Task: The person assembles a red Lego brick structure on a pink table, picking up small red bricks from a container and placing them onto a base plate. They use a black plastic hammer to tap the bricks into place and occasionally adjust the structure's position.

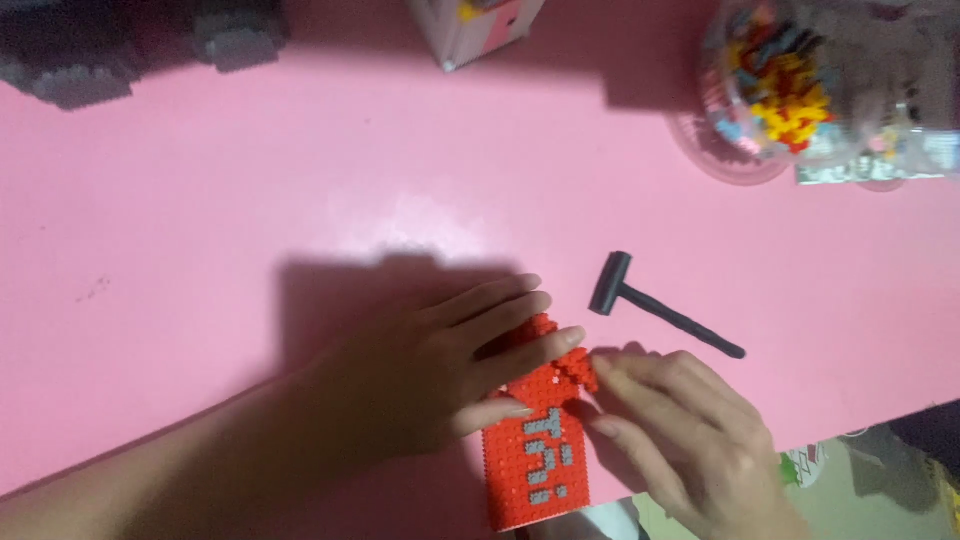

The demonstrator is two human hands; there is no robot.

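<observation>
A red model of small building bricks [535, 455] with grey marks on its face lies at the near edge of the pink table [250, 220]. My left hand [450, 370] lies flat across its upper part, fingers stretched to the right. The fingertips of my right hand [680, 440] pinch the model's top right corner. A small black toy hammer [655, 305] lies just beyond my right hand, untouched.
Clear plastic containers of mixed coloured bricks [790, 90] stand at the far right. Grey brick models [130, 50] sit at the far left, and a pink box [475, 25] at the top centre. The table's near edge runs past my right hand.
</observation>
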